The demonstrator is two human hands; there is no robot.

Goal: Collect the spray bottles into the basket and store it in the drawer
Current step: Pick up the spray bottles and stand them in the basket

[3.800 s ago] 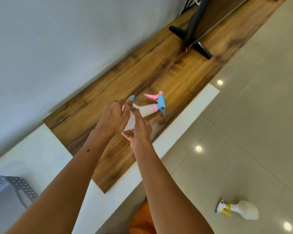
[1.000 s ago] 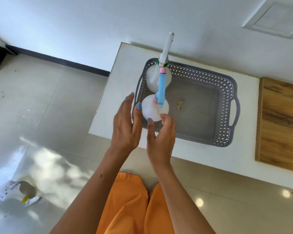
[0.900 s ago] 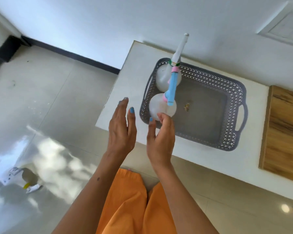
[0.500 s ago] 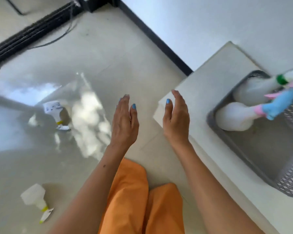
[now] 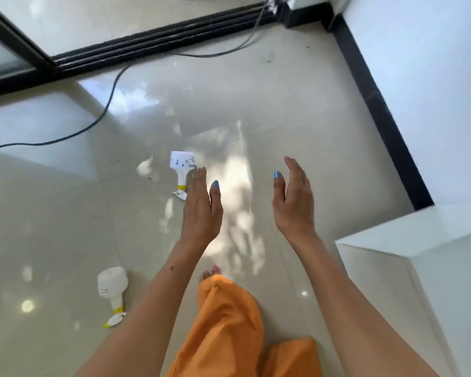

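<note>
Black cable on tiled floor; white cabinet right.

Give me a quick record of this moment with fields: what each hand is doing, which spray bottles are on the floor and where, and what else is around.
left hand: open, empty, fingers straight
right hand: open, empty, fingers relaxed
far spray bottle: lying on the floor, just beyond the left hand's fingertips
near spray bottle: lying on the floor, left of the left forearm
basket: not in view
white cabinet: at right edge
black cable: across the floor, upper left
</note>
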